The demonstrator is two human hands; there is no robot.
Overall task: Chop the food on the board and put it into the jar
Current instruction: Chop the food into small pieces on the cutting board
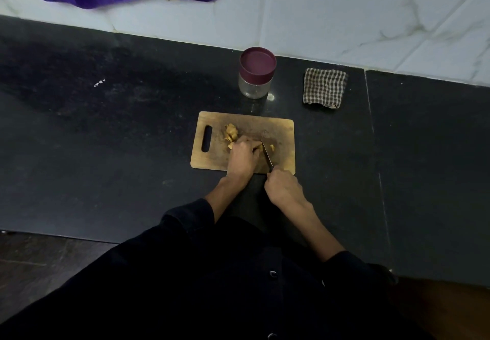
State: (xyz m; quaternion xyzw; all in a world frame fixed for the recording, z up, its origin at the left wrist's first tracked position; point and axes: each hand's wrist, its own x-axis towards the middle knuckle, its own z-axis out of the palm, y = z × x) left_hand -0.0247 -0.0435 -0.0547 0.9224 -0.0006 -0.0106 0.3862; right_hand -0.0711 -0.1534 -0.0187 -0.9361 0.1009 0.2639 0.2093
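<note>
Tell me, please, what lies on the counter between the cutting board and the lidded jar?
Nothing: in the head view the stretch of dark counter between the cutting board and the jar is bare, save for a small pale fleck beside the jar's base.
</note>
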